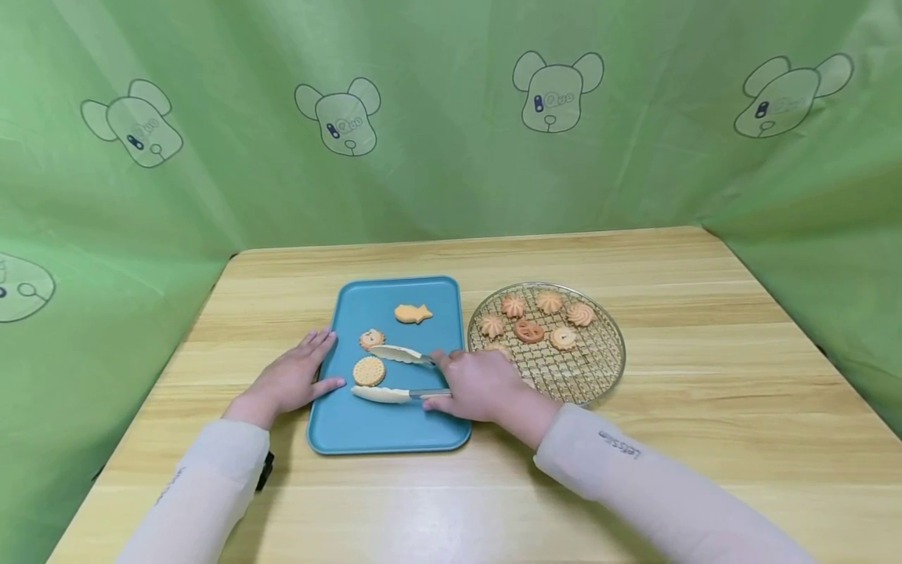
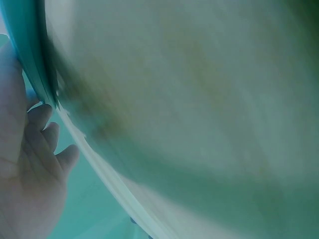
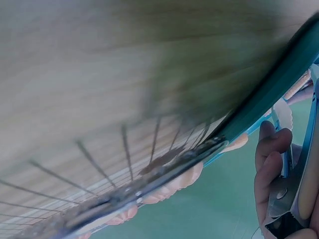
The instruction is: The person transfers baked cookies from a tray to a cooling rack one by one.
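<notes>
My right hand point(image 1: 486, 384) grips a pair of tongs point(image 1: 395, 396) with pale scalloped tips and metal arms. The tongs are spread over a blue tray point(image 1: 423, 435), their tips on either side of a round cracker point(image 1: 369, 371). Just beyond the upper tip lies a small scalloped cookie point(image 1: 371, 338); a fish-shaped cookie point(image 1: 412, 313) is farther back on the tray. At the tray's left edge, my left hand point(image 1: 289, 380) rests with its fingers extended and its thumb over the rim. In the right wrist view, the right hand's fingers point(image 3: 269, 159) wrap the tongs' metal arms.
Right of the tray stands a round wire rack point(image 1: 599, 360) bearing several swirl cookies point(image 1: 550, 301), a pretzel-shaped cookie point(image 1: 528, 330) and a scalloped cookie point(image 1: 563, 338). My right hand covers part of the rack's near left side. Green curtains point(image 1: 451, 180) surround the wooden table point(image 1: 690, 439).
</notes>
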A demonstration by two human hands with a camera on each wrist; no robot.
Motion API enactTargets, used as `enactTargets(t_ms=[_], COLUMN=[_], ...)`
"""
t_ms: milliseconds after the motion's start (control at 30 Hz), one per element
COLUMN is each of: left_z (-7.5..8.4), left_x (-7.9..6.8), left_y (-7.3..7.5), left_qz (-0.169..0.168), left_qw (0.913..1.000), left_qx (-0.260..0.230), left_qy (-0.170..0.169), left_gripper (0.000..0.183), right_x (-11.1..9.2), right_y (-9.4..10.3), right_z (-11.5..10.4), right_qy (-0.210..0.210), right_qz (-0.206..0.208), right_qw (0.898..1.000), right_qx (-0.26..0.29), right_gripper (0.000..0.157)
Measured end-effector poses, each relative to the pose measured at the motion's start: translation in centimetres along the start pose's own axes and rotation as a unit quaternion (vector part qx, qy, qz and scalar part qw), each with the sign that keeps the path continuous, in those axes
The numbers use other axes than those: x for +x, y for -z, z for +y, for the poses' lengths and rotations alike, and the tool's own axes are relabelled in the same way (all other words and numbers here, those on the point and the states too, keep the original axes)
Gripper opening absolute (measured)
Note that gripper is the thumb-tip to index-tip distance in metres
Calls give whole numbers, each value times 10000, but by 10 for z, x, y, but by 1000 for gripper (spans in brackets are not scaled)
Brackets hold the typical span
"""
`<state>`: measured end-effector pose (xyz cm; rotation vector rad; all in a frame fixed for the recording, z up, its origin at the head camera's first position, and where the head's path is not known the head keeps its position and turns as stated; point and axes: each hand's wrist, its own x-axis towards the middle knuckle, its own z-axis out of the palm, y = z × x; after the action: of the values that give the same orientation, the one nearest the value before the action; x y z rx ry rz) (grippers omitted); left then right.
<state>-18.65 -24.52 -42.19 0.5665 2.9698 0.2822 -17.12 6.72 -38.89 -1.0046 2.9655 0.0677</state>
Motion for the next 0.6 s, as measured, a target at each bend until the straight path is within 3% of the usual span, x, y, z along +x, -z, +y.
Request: enactTargets(t_ms=[600], left_z=[2], left_x=[-1], left_y=[2], left_qz=[-19], left_qw=[10000], left_qx=[-13], left_qy=[32], left_gripper=[81], right_x=[2], right_y=[0], right_z=[-4], right_qy=[0], right_qz=[187], right_qw=[9997], right_qx=[-132], right_gripper=[75])
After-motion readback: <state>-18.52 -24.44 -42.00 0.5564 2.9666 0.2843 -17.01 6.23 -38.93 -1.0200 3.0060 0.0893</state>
